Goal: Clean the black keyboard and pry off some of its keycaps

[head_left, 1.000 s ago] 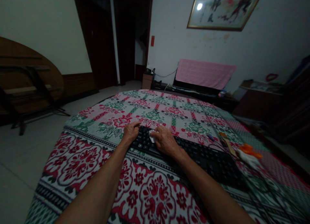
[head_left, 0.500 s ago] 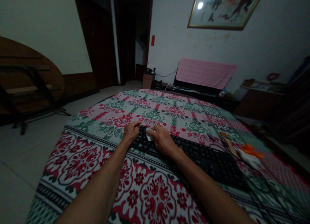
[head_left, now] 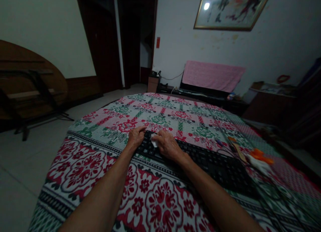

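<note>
A black computer keyboard [head_left: 220,168] lies slantwise on the flowered cloth. My left hand [head_left: 136,137] grips its left end, fingers curled at the far corner. Pinched in my right hand [head_left: 167,143] is a small crumpled white tissue [head_left: 154,140], pressed to the keys near that end. My right hand and forearm hide part of the middle keys.
The patterned cloth [head_left: 160,205] covers the broad surface under the keyboard. To the right lie an orange item [head_left: 260,156], a white crumpled cloth [head_left: 259,165] and dark cables [head_left: 273,212]. A folded round table [head_left: 32,81] leans at the left wall.
The tissue in my right hand has shifted very slightly over the keys. My left hand stays at the keyboard's left end.
</note>
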The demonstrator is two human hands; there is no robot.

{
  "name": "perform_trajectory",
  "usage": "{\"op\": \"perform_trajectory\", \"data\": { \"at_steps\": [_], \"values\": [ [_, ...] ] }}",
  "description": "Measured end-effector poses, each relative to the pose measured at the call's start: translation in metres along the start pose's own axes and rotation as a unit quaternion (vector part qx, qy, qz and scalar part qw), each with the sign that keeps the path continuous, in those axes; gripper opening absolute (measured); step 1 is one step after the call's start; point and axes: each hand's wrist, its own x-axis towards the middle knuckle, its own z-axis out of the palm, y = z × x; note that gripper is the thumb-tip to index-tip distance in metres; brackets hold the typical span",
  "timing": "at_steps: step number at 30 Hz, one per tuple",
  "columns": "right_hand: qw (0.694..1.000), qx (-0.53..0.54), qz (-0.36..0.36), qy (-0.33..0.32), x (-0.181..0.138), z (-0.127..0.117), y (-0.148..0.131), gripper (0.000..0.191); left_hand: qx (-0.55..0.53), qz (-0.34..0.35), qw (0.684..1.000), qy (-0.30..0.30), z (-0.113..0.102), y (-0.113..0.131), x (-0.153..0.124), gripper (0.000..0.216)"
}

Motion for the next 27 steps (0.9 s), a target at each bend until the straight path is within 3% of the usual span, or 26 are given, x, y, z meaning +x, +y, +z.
{"op": "perform_trajectory", "data": {
  "at_steps": [9, 27],
  "values": [
    [0.998, -0.050, 0.016, -0.025, 0.021, 0.008, -0.010, 0.025, 0.000, 0.000, 1.000, -0.004, 0.002, -0.002, 0.001, 0.036],
    [0.996, -0.062, 0.051, -0.041, 0.028, 0.003, -0.026, 0.027, -0.038, -0.002, 0.999, 0.005, 0.001, -0.009, 0.003, 0.041]
  ]
}}
